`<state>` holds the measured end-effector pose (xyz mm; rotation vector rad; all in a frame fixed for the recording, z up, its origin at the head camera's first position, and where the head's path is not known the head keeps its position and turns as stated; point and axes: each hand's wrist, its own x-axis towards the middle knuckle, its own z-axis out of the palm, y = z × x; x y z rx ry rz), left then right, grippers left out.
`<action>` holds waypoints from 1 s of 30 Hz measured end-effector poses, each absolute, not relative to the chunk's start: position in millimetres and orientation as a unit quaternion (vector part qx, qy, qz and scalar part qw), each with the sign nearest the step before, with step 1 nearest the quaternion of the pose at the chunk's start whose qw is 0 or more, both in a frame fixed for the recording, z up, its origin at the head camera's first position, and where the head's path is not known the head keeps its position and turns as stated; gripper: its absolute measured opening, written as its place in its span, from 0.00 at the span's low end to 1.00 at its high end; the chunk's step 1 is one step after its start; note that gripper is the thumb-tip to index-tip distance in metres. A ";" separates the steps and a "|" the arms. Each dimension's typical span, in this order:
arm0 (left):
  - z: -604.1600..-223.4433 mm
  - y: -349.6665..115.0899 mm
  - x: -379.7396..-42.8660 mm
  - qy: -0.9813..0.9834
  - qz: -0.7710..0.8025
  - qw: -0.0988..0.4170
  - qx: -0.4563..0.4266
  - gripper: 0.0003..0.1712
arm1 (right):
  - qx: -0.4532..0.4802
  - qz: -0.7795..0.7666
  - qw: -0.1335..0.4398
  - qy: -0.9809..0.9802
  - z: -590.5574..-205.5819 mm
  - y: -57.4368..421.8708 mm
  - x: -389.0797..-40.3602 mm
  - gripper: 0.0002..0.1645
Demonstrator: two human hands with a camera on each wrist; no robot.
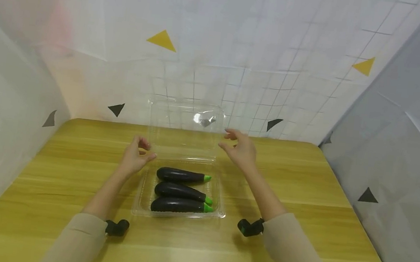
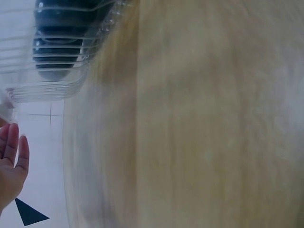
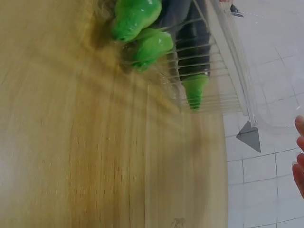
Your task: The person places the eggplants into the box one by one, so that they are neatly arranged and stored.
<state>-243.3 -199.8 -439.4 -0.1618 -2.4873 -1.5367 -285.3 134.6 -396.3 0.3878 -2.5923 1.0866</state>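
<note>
A clear plastic clamshell box stands on the table with its lid raised at the back. Inside lie three dark eggplants with green stem ends: a rear one, a middle one and a front one. My left hand is beside the lid's lower left edge, fingers loosely bent. On the other side, my right hand is near the lid's right edge, thumb and fingers spread apart. Neither hand visibly grips anything; whether fingertips touch the lid is unclear. Ribbed box walls appear in both wrist views.
The wooden table extends around the box. White sheeting with grid lines and yellow and black triangles rises behind and at both sides. Black wrist devices are worn at the sleeve cuffs.
</note>
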 end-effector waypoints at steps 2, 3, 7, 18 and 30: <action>-439.2 -199.3 -242.9 -0.844 -0.522 0.108 -0.056 0.25 | 0.128 0.383 0.159 -0.901 -396.3 133.6 -284.4 0.34; -439.0 -199.0 -242.6 -0.844 -0.523 0.109 -0.056 0.25 | 0.127 0.383 0.162 -0.900 -396.4 133.2 -284.1 0.34; -439.3 -198.0 -242.3 -0.842 -0.523 0.114 -0.062 0.24 | 0.131 0.369 0.161 -0.906 -397.2 132.4 -284.1 0.27; -440.0 -199.7 -241.4 -0.846 -0.516 0.116 -0.069 0.25 | 0.143 0.370 0.179 -0.900 -399.7 132.4 -282.0 0.13; -411.5 -207.4 -238.7 -0.841 -0.509 0.155 -0.094 0.28 | 0.152 0.386 0.195 -0.889 -404.9 131.4 -280.1 0.12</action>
